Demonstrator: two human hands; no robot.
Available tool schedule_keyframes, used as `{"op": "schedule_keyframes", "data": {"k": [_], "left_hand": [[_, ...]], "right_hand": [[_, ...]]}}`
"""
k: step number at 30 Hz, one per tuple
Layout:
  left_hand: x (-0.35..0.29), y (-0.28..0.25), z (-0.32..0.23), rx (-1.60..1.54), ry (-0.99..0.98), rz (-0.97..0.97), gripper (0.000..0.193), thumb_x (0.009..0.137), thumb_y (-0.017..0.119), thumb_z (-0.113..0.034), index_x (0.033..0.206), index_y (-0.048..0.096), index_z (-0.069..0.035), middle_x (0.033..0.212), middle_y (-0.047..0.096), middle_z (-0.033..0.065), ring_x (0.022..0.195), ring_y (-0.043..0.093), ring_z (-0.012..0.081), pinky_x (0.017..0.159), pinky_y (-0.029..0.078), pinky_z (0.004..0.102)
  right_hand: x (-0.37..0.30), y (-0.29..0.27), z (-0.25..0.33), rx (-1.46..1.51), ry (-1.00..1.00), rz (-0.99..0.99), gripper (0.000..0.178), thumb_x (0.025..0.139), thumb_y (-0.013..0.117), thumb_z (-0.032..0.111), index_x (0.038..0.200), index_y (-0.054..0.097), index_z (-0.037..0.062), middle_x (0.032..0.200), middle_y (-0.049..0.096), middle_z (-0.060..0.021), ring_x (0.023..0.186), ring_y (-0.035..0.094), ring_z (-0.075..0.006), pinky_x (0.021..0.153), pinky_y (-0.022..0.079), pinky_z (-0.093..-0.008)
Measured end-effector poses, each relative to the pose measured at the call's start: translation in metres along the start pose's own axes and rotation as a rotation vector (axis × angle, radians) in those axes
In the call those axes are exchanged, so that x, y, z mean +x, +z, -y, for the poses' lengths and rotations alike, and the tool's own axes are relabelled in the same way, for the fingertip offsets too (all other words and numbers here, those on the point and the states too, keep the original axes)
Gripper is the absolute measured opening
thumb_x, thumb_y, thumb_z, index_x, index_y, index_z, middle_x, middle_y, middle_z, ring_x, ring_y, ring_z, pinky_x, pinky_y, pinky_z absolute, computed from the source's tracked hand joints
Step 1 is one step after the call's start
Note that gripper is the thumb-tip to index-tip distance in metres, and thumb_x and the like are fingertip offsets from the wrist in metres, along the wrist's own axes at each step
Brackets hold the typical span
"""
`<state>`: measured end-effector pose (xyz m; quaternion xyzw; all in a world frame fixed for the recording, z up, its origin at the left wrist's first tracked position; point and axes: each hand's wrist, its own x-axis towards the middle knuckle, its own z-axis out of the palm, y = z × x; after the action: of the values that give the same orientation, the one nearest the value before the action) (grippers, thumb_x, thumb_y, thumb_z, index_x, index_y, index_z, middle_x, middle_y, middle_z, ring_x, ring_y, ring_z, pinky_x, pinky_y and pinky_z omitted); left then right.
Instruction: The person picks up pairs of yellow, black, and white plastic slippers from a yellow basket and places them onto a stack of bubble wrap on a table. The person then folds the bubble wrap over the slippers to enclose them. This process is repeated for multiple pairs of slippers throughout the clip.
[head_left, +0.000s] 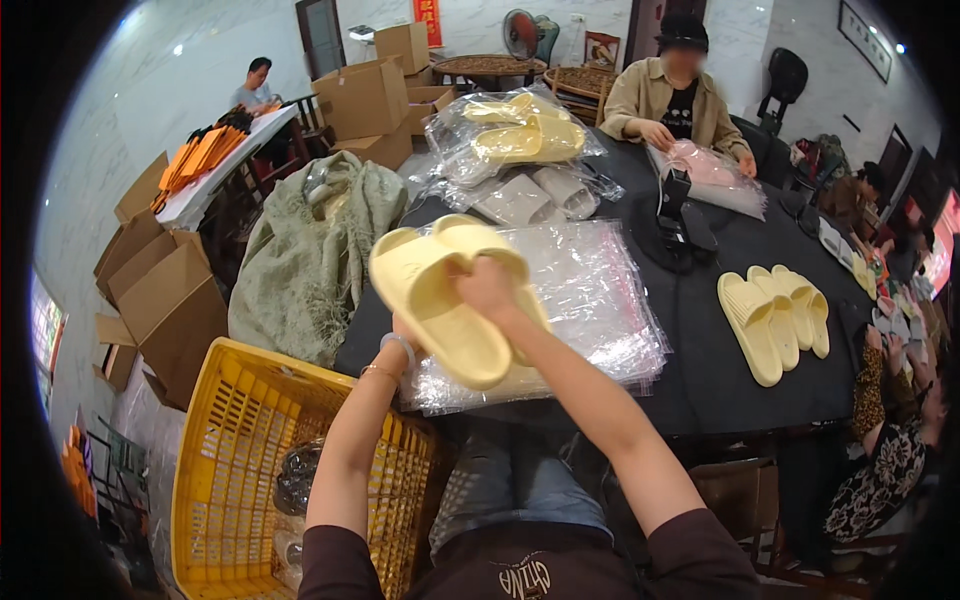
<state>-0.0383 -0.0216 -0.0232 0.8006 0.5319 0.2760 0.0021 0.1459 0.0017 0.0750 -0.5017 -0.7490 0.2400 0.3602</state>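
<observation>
A pair of pale yellow slippers point(440, 310) is raised over a stack of clear plastic bags point(590, 300) on the dark table. My right hand point(485, 288) is closed on the pair, its fingers tucked by the foot openings where the two slippers meet. Behind the nearer slipper, my left hand point(403, 332) is mostly covered; only its wrist side shows, with a band and a bracelet, and its fingers are hidden. Further right on the table lies another pair of yellow slippers point(775, 320), set down side by side.
Bagged yellow and grey slippers point(525, 145) are piled beyond the bag stack. A yellow plastic crate point(210, 450) stands at my left, below a green woven sack point(310, 250). Across the table point(690, 350), a person point(680, 100) handles a bagged pink item point(705, 165) near a black stand point(675, 220).
</observation>
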Motion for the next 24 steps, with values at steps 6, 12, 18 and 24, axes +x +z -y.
{"op": "schedule_keyframes", "data": {"k": [6,12,18,24], "left_hand": [[-0.017,0.018,0.017,-0.242,-0.191,-0.020,0.053,0.078,0.062,-0.030,0.125,0.051,-0.010,0.130,0.050,0.0113,0.125,0.040,0.0293,0.100,0.036,0.0416],[-0.017,0.030,0.038,-0.523,-0.495,-0.058,0.054,0.073,0.068,-0.031,0.121,0.054,-0.010,0.123,0.055,0.0114,0.121,0.044,0.0298,0.096,0.040,0.0380],[0.018,-0.015,-0.041,0.320,-0.312,0.175,0.052,0.092,0.039,-0.026,0.141,0.032,-0.008,0.150,0.024,0.0092,0.138,0.022,0.0216,0.109,0.022,0.0488],[0.015,-0.009,-0.033,0.261,-0.376,0.157,0.052,0.096,0.028,-0.033,0.142,0.030,-0.008,0.150,0.025,0.0062,0.138,0.022,0.0225,0.110,0.021,0.0468]], "right_hand": [[0.001,0.064,0.008,-0.041,-0.048,0.156,0.036,0.078,0.058,0.028,0.087,0.064,-0.0066,0.089,0.064,-0.0262,0.085,0.063,-0.0385,0.077,0.050,-0.0432],[0.004,0.049,-0.021,-0.057,0.086,0.141,0.033,0.081,0.056,0.026,0.088,0.064,-0.0052,0.090,0.065,-0.0249,0.087,0.063,-0.0369,0.080,0.050,-0.0434],[0.010,-0.001,-0.079,-0.215,0.156,0.040,0.039,0.085,0.052,0.035,0.089,0.065,-0.0020,0.094,0.065,-0.0227,0.092,0.061,-0.0391,0.086,0.046,-0.0448],[0.006,-0.060,-0.128,-0.427,0.207,-0.146,0.042,0.085,0.055,0.036,0.086,0.064,-0.0049,0.088,0.064,-0.0257,0.086,0.063,-0.0390,0.079,0.049,-0.0456]]}}
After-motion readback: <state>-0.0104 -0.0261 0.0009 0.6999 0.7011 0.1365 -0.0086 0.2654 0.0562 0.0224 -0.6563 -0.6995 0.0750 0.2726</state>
